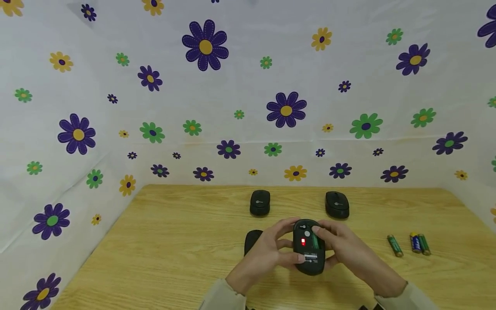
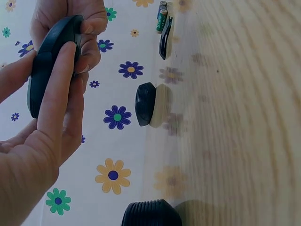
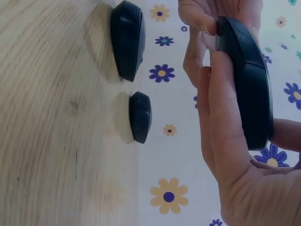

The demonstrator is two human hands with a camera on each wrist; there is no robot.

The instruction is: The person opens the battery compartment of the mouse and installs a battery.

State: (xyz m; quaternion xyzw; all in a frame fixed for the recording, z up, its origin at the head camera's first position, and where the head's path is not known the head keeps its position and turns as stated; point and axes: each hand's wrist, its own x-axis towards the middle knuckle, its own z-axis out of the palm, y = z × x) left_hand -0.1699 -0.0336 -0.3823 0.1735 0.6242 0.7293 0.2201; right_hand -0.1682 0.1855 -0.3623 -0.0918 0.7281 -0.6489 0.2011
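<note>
Both hands hold a black computer mouse [image 1: 308,267] above the table, its underside facing up towards the head view. A red light glows on that underside, and a green battery [image 1: 315,242] shows in the uncovered battery compartment. My left hand [image 1: 267,249] grips the mouse's left side, thumb over the label. My right hand [image 1: 345,247] grips the other side, its thumb at the top end of the compartment. In the left wrist view the held mouse [image 2: 44,70] stands edge-on between the fingers; the right wrist view shows its ridged side [image 3: 251,89].
Two black mice, one at back left [image 1: 260,203] and one at back right [image 1: 337,204], rest on the wooden table [image 1: 174,241]. Another dark mouse [image 1: 252,239] is partly behind my left hand. Several batteries [image 1: 415,242] lie at right. A thin black piece [image 2: 166,38] lies near them.
</note>
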